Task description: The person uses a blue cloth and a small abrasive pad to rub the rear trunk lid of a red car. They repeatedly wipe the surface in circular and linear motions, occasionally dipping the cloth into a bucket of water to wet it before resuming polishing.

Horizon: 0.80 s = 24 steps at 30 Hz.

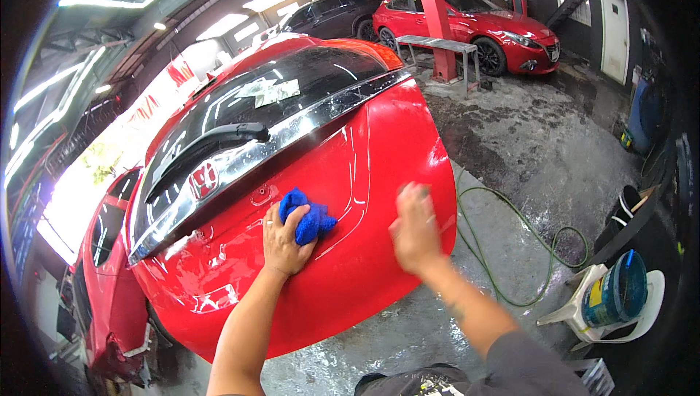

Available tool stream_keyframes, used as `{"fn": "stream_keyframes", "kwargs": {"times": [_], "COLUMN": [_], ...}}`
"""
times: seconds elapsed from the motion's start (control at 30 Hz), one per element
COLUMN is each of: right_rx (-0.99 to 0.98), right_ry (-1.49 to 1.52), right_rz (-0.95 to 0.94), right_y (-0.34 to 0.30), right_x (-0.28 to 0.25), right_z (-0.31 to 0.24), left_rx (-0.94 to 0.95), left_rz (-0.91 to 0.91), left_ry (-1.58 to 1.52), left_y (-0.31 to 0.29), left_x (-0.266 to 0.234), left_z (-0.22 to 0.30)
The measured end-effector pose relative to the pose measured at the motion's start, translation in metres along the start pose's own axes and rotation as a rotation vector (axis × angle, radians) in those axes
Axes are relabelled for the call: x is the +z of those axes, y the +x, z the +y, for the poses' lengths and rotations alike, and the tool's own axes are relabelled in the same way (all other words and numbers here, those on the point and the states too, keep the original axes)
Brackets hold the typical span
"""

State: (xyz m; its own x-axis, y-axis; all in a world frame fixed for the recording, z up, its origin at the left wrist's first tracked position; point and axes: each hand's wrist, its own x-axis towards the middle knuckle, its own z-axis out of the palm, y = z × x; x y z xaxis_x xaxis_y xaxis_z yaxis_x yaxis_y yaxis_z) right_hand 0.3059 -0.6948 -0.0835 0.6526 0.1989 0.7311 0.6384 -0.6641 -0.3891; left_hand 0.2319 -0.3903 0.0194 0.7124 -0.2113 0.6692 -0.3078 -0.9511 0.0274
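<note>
My left hand (286,243) is closed on a bunched blue cloth (312,219), pressed to the red tailgate (394,141) of a car. Motion smears my right hand (417,230), which is over the tailgate's right part. Its fingers are too blurred to read, and I cannot tell whether it touches the panel. Above my left hand, a chrome strip (306,117) crosses the tailgate under the dark rear window (219,97). A black rear wiper (211,146) lies over that glass. White streaks and reflections mark the red paint.
A green hose (503,199) loops over the wet floor at right. Nearby, a blue bucket (620,290) sits on a white plastic chair (583,308). Farther back are a metal bench (441,44), a red post (435,17) and another red car (503,28).
</note>
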Motion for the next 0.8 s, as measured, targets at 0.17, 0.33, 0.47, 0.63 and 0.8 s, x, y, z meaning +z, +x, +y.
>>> {"fn": "stream_keyframes", "kwargs": {"times": [0.17, 0.33, 0.47, 0.63, 0.8], "right_rx": [-0.412, 0.266, 0.326, 0.163, -0.086], "right_ry": [-0.065, 0.004, 0.068, 0.069, -0.030], "right_rz": [-0.275, 0.120, 0.035, 0.003, -0.031], "right_y": [-0.088, -0.015, 0.018, 0.007, -0.078], "right_x": [0.032, 0.007, -0.046, -0.018, 0.064], "right_z": [-0.093, 0.042, 0.091, 0.035, -0.182], "left_rx": [0.004, 0.056, 0.107, 0.178, 0.128], "left_rz": [0.019, 0.042, 0.115, 0.227, 0.168], "left_ry": [-0.016, -0.050, -0.118, -0.155, -0.137], "left_y": [0.006, 0.007, 0.004, 0.002, -0.007], "left_x": [0.011, -0.003, -0.003, -0.002, -0.007], "left_z": [0.006, 0.001, 0.002, -0.005, -0.014]}}
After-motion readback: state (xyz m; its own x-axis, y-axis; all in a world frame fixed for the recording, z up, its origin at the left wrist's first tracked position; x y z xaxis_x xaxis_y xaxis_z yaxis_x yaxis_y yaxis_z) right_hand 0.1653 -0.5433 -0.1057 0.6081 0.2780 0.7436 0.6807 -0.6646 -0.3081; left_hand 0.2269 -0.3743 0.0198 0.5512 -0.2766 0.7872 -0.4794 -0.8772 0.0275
